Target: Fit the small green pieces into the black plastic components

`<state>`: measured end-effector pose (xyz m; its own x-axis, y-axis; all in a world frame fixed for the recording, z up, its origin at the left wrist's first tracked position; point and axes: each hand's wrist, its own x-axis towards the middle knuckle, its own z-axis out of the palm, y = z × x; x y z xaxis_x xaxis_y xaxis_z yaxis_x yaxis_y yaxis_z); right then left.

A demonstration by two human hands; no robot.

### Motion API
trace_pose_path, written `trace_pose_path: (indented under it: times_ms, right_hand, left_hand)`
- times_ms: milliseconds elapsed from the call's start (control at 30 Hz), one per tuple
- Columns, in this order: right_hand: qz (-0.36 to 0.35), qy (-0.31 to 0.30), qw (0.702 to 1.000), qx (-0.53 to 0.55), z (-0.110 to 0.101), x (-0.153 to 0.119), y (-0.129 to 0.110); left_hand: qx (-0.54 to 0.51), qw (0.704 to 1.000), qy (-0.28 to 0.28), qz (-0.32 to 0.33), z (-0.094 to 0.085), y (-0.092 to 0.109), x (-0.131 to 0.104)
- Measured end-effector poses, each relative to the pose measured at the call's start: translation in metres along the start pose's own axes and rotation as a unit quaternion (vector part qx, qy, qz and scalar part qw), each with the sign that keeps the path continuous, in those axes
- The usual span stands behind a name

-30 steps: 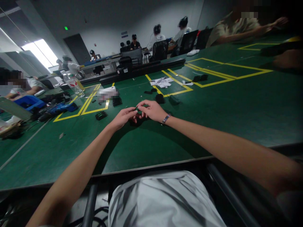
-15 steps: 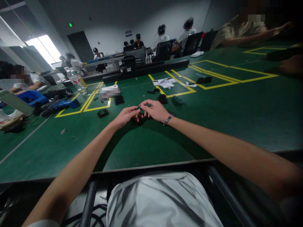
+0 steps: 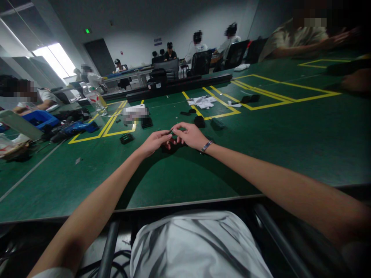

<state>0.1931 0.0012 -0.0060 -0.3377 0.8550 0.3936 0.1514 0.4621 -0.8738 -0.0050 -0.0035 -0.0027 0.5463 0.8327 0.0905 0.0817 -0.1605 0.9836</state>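
Both my hands meet above the green table (image 3: 185, 177), fingertips close together. My left hand (image 3: 155, 143) pinches a small dark piece (image 3: 171, 131), too small to name. Thumb and forefinger of my right hand (image 3: 189, 135) close on the same piece from the other side; a bracelet (image 3: 206, 146) circles that wrist. Left of my hands lies a black part with green inside (image 3: 126, 138). A black ribbed block (image 3: 146, 122) sits behind it. Just beyond my right hand rests another black block (image 3: 199, 121), beside a dark translucent piece (image 3: 217, 124).
White crumpled cloth or paper (image 3: 202, 101) lies farther back, near small black pieces (image 3: 188, 112). At the left stand a clear bottle (image 3: 95, 99) and a blue bin (image 3: 43, 120), with blue-and-black tools (image 3: 71, 131) before it. Several people sit around; one person (image 3: 301, 42) is at the right.
My hands and the small piece stay practically in place. The view has shifted very slightly. At the right, the other person's hands have moved a little.
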Motion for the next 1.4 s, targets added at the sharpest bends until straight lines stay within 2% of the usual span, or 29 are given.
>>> trace_pose_path:
  times_ms: [867,1400]
  right_hand:
    - [0.017,0.005,1.000,0.021,0.0034,-0.0002,-0.0010]
    - [0.018,0.005,1.000,0.024,0.0032,-0.0008,-0.0025]
  left_hand:
    - [0.000,1.000,0.018,0.004,-0.0002,-0.0031,0.0009]
    - [-0.002,1.000,0.007,-0.002,-0.0007,-0.0018,0.0006]
